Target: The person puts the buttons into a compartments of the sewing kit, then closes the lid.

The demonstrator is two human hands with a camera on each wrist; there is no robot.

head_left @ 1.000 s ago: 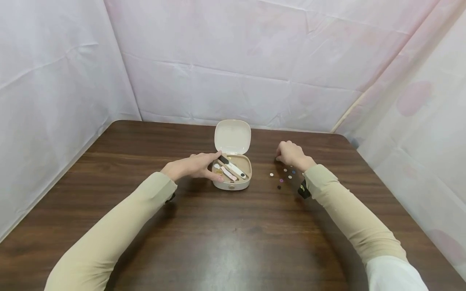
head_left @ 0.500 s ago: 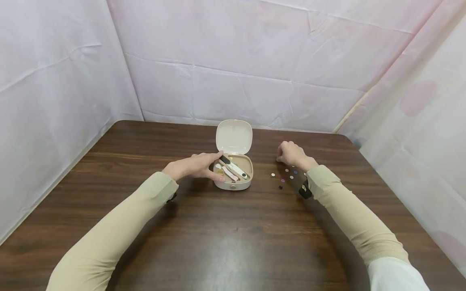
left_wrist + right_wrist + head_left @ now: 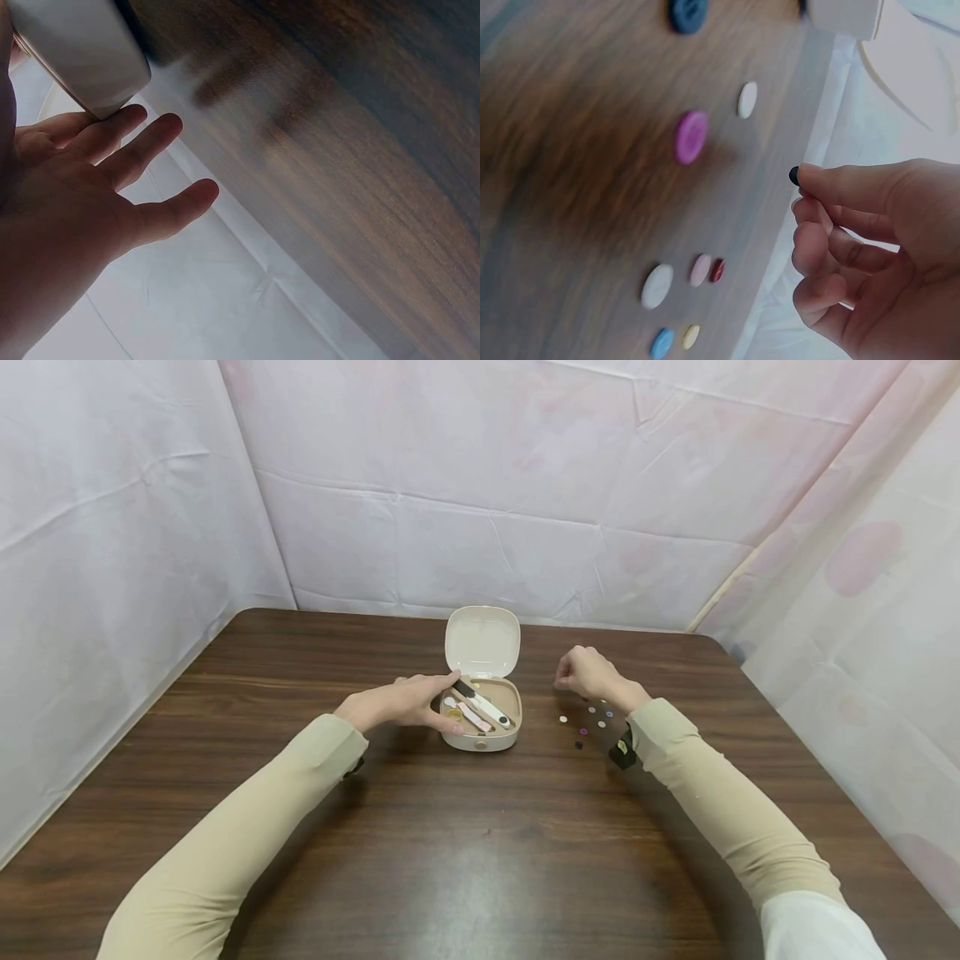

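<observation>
Button, small and dark, pinched at the fingertips of the right hand, lifted off the worktop above the loose buttons. Left hand, fingers straight, rests against the open box, likely steadying it; lid stands upright.
</observation>
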